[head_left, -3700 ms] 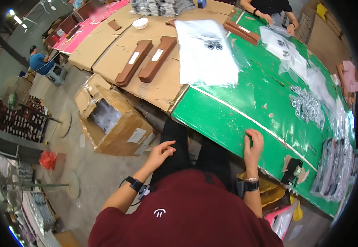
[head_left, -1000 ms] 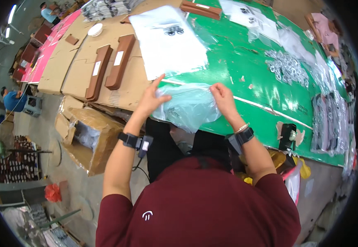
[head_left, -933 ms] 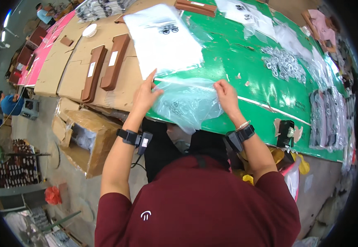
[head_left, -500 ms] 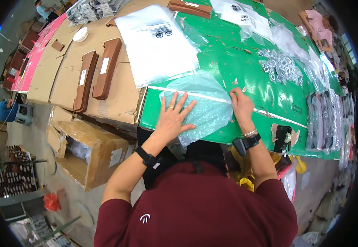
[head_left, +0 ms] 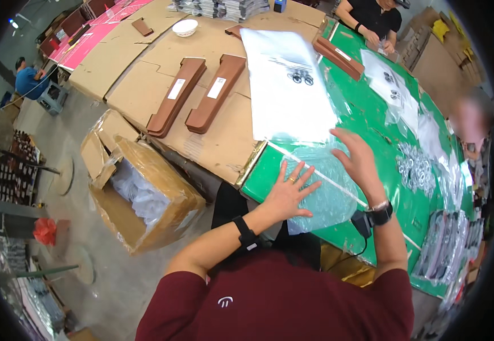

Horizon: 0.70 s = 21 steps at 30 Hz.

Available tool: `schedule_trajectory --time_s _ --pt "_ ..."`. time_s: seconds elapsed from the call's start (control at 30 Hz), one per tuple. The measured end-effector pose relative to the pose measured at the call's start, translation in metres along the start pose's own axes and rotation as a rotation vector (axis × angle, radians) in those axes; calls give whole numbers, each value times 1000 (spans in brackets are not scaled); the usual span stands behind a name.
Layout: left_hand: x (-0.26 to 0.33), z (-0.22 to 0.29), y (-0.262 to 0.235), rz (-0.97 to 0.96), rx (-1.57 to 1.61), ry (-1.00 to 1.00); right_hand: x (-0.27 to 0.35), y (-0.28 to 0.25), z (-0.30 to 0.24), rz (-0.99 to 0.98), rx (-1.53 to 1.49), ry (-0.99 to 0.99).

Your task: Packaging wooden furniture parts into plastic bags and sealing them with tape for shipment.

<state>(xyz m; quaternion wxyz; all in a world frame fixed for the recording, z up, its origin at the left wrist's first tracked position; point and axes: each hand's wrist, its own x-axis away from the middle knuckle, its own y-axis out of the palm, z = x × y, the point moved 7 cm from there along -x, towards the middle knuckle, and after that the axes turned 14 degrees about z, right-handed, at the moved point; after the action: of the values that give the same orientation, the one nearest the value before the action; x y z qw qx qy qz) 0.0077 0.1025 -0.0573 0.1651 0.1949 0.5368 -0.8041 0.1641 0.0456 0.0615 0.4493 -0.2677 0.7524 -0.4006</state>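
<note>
Left hand: the left hand (head_left: 289, 193) lies flat on a sheet of bubble wrap (head_left: 321, 190), its grip apart, fingers spread, clamped on nothing.
Right hand: the right hand (head_left: 356, 159) hovers or rests lightly over the far edge of the bubble wrap, grip apart, fingers loosely open; whether it touches the sheet cannot be told.
Bubble wrap: spread on the green tabletop (head_left: 372, 113), under the left palm and between the two hands, near the tabletop's near corner.
Beyond the right hand: a stack of white plastic bags (head_left: 286, 85) lies just past the fingertips.
Left of the left hand: two brown wooden pieces (head_left: 198, 94) on cardboard sheets, and lower down an open cardboard box (head_left: 139, 187) on the floor.
Right of the right hand: a heap of small metal parts (head_left: 417, 167) on the green tabletop.
Far end: another person's hands (head_left: 380, 42) work at the tabletop.
</note>
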Motion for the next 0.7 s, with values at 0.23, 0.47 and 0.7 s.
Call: schedule_trajectory --time_s 0.23,0.47,0.7 --pt "-2 -2 7 -136 42 -71 -159 142 -121 -59 -64 -462" --pt "0 3 1 -21 188 -83 -221 250 -160 -128 147 -877" --pt "-1 7 -7 -1 218 -105 -239 266 -170 -368 20 -977"
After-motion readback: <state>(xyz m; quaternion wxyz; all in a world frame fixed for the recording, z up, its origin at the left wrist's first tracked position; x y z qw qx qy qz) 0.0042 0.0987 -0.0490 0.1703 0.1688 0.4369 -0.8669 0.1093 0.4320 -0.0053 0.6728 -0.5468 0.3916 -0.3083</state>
